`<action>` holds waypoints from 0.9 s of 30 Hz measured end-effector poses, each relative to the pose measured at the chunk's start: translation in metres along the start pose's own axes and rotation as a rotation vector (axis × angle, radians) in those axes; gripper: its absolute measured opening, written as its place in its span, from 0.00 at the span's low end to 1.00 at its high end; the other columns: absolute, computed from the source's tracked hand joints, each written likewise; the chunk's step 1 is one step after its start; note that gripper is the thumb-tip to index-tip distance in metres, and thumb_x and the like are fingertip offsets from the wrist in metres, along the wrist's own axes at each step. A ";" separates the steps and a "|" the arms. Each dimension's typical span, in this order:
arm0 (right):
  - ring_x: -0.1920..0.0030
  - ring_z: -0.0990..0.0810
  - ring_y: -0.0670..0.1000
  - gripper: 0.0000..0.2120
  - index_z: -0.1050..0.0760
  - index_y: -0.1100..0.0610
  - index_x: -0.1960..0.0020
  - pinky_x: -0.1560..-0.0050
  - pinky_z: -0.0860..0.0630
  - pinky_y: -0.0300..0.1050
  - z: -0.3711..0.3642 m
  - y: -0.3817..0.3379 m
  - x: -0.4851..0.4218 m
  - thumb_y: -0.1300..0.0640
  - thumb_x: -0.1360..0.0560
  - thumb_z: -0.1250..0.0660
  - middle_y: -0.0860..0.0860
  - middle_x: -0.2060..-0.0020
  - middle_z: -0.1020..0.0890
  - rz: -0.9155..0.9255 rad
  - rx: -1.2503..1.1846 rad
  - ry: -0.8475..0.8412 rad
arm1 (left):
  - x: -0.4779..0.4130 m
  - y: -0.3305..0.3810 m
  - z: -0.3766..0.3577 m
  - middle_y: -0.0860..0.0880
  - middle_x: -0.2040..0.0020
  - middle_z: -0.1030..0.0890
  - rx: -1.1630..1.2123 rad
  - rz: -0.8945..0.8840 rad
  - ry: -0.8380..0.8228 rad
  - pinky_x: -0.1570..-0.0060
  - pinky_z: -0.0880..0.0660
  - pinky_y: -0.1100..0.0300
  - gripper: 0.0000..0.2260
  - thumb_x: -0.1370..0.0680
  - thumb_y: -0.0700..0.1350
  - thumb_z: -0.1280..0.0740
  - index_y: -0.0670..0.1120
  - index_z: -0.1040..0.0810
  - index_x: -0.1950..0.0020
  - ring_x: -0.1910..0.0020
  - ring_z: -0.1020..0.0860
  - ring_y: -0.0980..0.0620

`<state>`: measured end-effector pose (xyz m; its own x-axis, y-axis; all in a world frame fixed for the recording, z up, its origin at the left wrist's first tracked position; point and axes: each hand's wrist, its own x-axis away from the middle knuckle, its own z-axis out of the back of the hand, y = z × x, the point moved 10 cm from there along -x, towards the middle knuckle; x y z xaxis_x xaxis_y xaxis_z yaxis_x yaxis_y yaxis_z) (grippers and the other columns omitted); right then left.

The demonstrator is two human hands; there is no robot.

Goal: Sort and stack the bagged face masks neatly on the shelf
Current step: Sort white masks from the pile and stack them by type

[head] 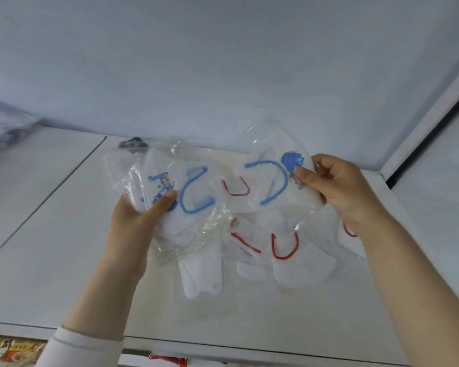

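Observation:
My left hand [141,215] grips a small bunch of clear-bagged white masks [170,186]; the top one has blue ear loops and a blue print. Held a little above the shelf, my right hand [337,189] pinches another bagged mask with blue loops [270,178] by its right end. Under and between them, several bagged white masks with red loops [286,250] lie loosely spread on the white shelf [64,247]. One plain white bagged mask [202,276] lies nearer the front edge.
The shelf's back wall [223,75] rises just behind the masks, and a side wall with a dark gap [421,128] closes the right. Blurred purple packets [8,131] sit at the far left. A dark item [133,143] lies at the back. Coloured packages [16,350] show below the front edge.

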<state>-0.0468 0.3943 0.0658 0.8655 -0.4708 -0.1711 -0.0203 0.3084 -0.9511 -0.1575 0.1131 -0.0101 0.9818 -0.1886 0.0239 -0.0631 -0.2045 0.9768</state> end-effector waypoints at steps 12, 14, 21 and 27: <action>0.71 0.30 0.45 0.28 0.29 0.54 0.51 0.73 0.37 0.36 -0.113 -0.109 0.053 0.42 0.46 0.29 0.43 0.62 0.28 0.912 0.973 -0.216 | 0.047 0.023 -0.079 0.53 0.52 0.15 -0.223 -0.123 -0.537 0.52 0.21 0.62 0.21 0.35 0.46 0.22 0.50 0.23 0.45 0.51 0.17 0.55; 0.61 0.34 0.39 0.34 0.30 0.53 0.41 0.62 0.33 0.32 -0.113 -0.110 0.052 0.45 0.43 0.25 0.43 0.55 0.31 0.906 0.799 -0.183 | 0.048 0.026 -0.064 0.55 0.54 0.15 -0.261 -0.152 -0.466 0.53 0.21 0.63 0.20 0.37 0.46 0.25 0.51 0.23 0.47 0.53 0.17 0.57; 0.34 0.34 0.34 0.35 0.47 0.46 0.29 0.35 0.36 0.29 -0.141 -0.031 0.050 0.49 0.29 0.30 0.38 0.35 0.32 0.250 -0.025 -0.395 | 0.034 0.059 0.045 0.53 0.57 0.15 -0.065 -0.298 -0.181 0.60 0.21 0.65 0.26 0.42 0.55 0.21 0.45 0.21 0.51 0.57 0.16 0.55; 0.48 0.24 0.33 0.19 0.35 0.47 0.41 0.47 0.26 0.34 -0.237 -0.005 0.067 0.68 0.24 0.38 0.43 0.45 0.24 0.148 -0.196 -0.450 | 0.034 0.034 0.095 0.54 0.51 0.17 -0.206 -0.189 -0.067 0.55 0.20 0.57 0.35 0.40 0.46 0.19 0.44 0.31 0.37 0.51 0.17 0.54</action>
<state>-0.1075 0.1656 -0.0016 0.9751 -0.0184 -0.2209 -0.2150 0.1639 -0.9628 -0.1430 0.0087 0.0038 0.9581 -0.2304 -0.1701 0.1644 -0.0440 0.9854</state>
